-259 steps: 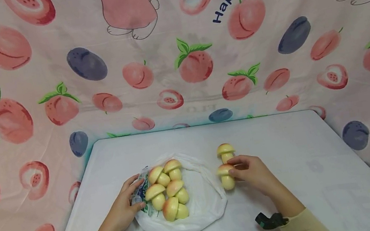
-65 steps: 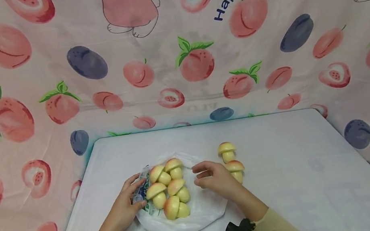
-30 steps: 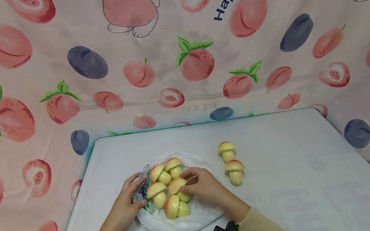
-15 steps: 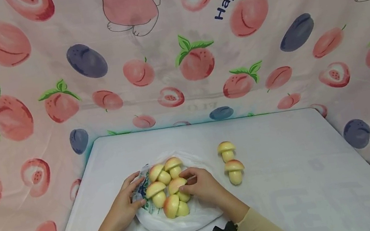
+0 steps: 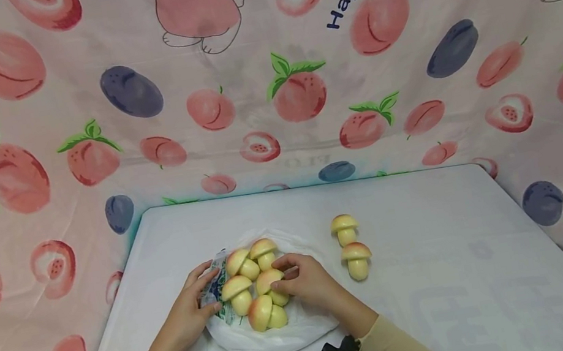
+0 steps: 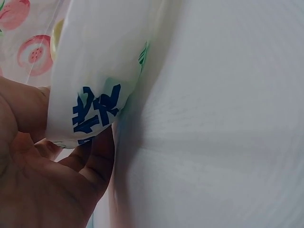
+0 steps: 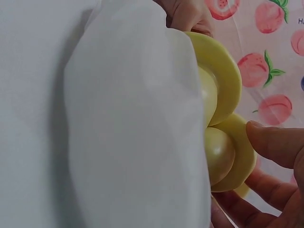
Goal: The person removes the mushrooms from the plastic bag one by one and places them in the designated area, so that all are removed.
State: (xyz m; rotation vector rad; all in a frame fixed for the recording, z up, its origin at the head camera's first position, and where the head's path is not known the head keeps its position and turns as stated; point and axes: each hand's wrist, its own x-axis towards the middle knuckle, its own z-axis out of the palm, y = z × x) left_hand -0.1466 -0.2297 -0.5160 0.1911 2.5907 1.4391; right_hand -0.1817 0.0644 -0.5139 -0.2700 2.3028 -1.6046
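A white plastic bag [image 5: 265, 347] with its rim rolled down stands on the table, holding several yellow toy mushrooms [image 5: 236, 288] with reddish-tinged caps. My left hand [image 5: 187, 308] grips the bag's left rim; in the left wrist view, thumb and fingers of this hand [image 6: 42, 183] pinch the plastic [image 6: 107, 52] beside blue lettering. At the right of the pile my right hand [image 5: 307, 283] holds one mushroom [image 5: 266, 282] by its cap. The right wrist view has thumb and fingers on either side of that mushroom's cap [image 7: 246, 159], while the bag wall hides the lower parts.
Right of the bag, two more toy mushrooms lie in a column on the white table, a rear one [image 5: 344, 224] and a front one [image 5: 356, 253]. A fruit-printed curtain [image 5: 254, 80] hangs behind and around the table [image 5: 459, 270].
My right hand let go of the front mushroom on the table, moved left over the bag and took hold of a mushroom inside. The left hand has stayed at the bag's rim.
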